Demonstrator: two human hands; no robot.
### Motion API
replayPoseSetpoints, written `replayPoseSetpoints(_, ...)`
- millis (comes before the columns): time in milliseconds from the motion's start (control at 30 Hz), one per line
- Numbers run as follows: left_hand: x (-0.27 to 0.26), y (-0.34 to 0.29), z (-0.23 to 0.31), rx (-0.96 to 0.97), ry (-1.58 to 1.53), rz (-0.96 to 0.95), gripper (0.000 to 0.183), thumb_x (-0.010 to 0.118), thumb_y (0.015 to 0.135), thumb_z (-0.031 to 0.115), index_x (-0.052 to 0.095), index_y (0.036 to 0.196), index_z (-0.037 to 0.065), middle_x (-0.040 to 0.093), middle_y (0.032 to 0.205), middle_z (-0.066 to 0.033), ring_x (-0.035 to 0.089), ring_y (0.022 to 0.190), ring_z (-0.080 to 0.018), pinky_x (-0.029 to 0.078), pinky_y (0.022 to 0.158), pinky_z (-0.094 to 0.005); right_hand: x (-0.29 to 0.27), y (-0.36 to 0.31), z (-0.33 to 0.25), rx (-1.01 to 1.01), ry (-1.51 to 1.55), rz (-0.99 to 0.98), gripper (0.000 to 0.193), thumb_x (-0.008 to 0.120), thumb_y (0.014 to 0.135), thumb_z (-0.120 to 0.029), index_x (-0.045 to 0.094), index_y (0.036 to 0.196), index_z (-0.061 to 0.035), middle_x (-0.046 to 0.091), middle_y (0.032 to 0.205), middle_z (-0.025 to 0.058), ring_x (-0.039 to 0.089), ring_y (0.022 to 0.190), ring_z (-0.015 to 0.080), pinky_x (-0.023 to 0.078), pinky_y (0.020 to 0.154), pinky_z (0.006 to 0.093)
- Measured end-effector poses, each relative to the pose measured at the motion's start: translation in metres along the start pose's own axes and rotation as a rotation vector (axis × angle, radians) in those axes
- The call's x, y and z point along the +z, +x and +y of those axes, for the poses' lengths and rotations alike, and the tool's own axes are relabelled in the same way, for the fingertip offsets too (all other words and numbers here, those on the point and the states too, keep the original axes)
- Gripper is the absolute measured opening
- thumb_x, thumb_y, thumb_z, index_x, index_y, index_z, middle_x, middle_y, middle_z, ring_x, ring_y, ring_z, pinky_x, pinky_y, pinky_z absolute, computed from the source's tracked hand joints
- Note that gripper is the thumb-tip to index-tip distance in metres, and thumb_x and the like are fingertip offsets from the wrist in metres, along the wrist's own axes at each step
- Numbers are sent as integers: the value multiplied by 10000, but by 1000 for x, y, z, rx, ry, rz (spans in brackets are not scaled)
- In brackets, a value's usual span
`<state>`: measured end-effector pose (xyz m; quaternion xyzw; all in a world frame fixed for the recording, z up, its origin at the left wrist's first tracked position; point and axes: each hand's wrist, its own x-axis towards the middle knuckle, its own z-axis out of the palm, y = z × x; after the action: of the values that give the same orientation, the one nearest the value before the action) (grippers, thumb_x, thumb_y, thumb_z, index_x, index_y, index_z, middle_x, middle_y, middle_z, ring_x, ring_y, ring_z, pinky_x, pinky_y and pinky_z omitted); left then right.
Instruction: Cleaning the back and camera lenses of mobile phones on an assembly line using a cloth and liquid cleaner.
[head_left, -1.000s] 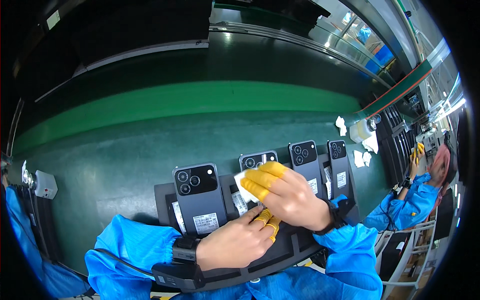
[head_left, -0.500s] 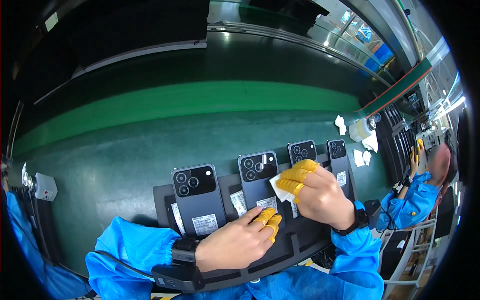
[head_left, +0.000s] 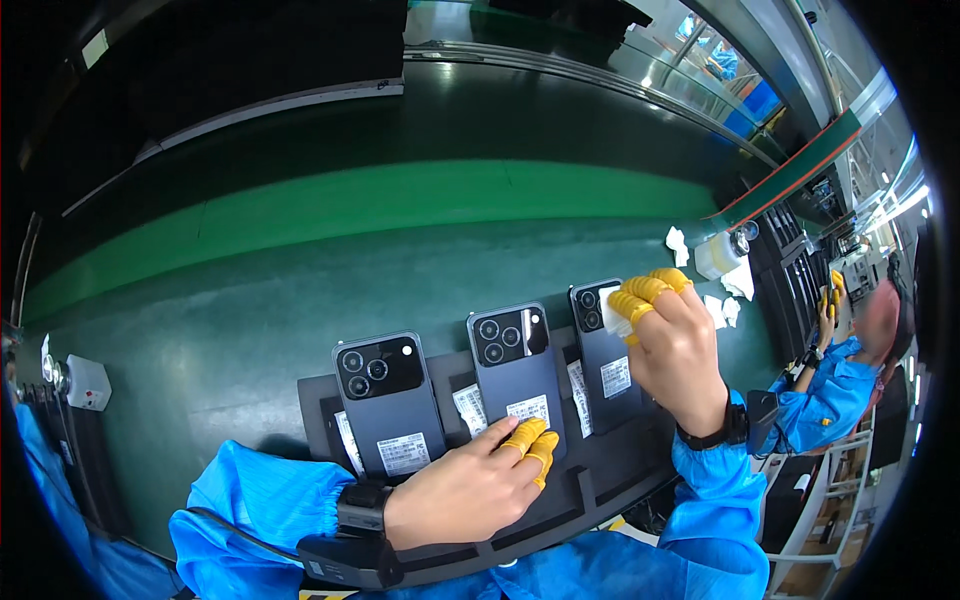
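Note:
Dark blue-grey phones lie backs up in a black tray point(head_left: 318, 405), each with a white label. My left hand point(head_left: 465, 497), yellow cots on its fingertips, has curled fingers pressed on the lower back of the second phone point(head_left: 520, 385) from the left, holding it by its label. My right hand point(head_left: 680, 350), also in yellow finger cots, pinches a folded white wipe point(head_left: 614, 318) at the right side of the camera area of the third phone point(head_left: 603, 350). The leftmost phone point(head_left: 400, 412) is untouched by either hand. My right hand hides the fourth phone.
On the green bench point(head_left: 230, 300), a white bottle point(head_left: 715, 257) and crumpled white wipes point(head_left: 677, 246) stand at the right. Another white bottle point(head_left: 88, 383) is at the far left. A co-worker in a blue sleeve point(head_left: 818, 400) works at the right.
My right hand has moved right and a little up with the wipe, from beside the second phone to the third phone's camera area. My left hand stays on the second phone.

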<state>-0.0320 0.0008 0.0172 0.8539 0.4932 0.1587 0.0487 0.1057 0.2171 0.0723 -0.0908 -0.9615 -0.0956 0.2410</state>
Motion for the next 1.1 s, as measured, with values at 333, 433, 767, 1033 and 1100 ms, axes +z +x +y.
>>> replayPoseSetpoints(333, 1, 2, 0, 3, -34, 24, 316, 582, 884, 204, 695, 1087, -9, 648, 1214, -154, 616, 1166, -302, 396, 1125, -459, 36, -1, -39, -227, 284, 52, 231, 681, 585, -60, 683, 805, 11, 645, 907, 116, 633, 859, 286, 560, 753, 363)
replayPoseSetpoints(433, 4, 0, -1, 3, -30, 41, 319, 578, 885, 206, 695, 1090, -9, 649, 1205, -153, 617, 1162, -300, 395, 1125, -458, 19, -3, -33, -173, 62, -42, 114, 668, 610, -67, 619, 710, -39, 523, 744, 73, 576, 770, 253, 508, 647, 370)
replayPoseSetpoints(767, -2, -6, -3, 47, 155, 85, 360, 574, 844, 214, 699, 1114, 11, 642, 1273, -136, 639, 1143, -255, 396, 1137, -456, -25, -14, -20, 39, 43, -87, 217, 672, 598, 25, 704, 813, 23, 624, 819, 120, 586, 744, 300, 521, 690, 380)
replayPoseSetpoints(1033, -27, -65, 9, -102, 273, 53, 426, 582, 860, 217, 681, 1225, 23, 659, 1258, -117, 594, 1252, -298, 359, 1165, -491, -11, 12, -32, -172, 212, -63, 251, 687, 652, 14, 723, 900, 28, 677, 939, 132, 628, 864, 303, 539, 772, 384)
replayPoseSetpoints(1100, -18, -72, 6, -109, 221, 69, 437, 590, 900, 264, 666, 1252, 15, 659, 1252, -121, 577, 1273, -314, 345, 1173, -502, -5, 20, -31, -130, 234, -119, 267, 676, 655, 27, 723, 918, 28, 682, 971, 134, 629, 866, 309, 540, 786, 389)
